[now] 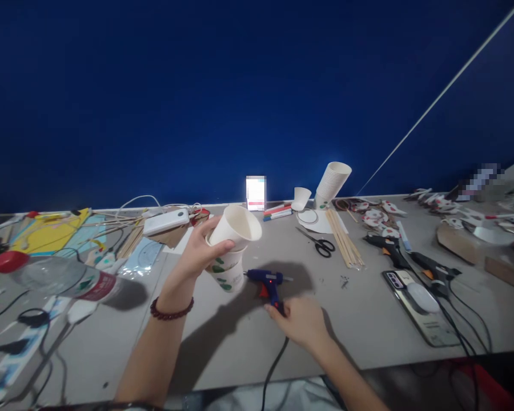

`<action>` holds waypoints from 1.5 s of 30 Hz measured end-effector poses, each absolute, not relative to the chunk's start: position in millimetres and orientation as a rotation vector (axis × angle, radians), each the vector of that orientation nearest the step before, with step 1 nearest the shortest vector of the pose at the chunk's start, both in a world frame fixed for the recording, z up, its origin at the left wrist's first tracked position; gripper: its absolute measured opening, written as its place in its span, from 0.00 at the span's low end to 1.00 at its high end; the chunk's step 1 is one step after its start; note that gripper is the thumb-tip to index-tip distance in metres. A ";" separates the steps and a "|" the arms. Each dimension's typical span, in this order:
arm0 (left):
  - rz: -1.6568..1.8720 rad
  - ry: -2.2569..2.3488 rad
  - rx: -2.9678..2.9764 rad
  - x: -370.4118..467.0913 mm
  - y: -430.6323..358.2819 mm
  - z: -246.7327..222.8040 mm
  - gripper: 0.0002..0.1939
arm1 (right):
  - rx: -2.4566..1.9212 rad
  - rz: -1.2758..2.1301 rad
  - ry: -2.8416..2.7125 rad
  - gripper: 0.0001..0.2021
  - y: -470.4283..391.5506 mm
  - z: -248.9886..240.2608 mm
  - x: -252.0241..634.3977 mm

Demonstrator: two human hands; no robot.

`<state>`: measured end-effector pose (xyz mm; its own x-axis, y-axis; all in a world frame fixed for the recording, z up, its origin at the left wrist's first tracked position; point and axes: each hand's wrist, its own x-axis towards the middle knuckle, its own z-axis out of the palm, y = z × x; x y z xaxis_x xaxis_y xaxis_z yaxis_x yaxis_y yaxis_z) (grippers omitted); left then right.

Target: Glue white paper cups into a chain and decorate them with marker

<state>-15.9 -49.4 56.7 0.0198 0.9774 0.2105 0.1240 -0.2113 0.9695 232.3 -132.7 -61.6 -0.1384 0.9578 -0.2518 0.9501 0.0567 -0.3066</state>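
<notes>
My left hand [199, 248] is wrapped round white paper cups [229, 268] with green leaf prints, held above the table. One cup's open mouth tilts toward the upper right, and a second cup body shows below it. How they are joined is hidden by my fingers. Lower and to the right, my right hand [302, 322] grips the lower end of the handle of a blue hot glue gun [268, 278]. A small red light glows on the gun, its nozzle points left, and a black cord runs down from the handle.
Scissors [319, 242], wooden sticks [345, 240], a leaning cup stack [333, 185] and markers [278, 212] lie beyond. Black glue guns [434, 271] and a phone [422, 308] are at right. At left are a bottle [60, 277] and a power strip [29, 348].
</notes>
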 end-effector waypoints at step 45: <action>1.339 1.065 1.369 -19.1 -54.0 56.3 0.32 | -0.838 1.744 -1.116 0.23 -99.9 7.4 244.6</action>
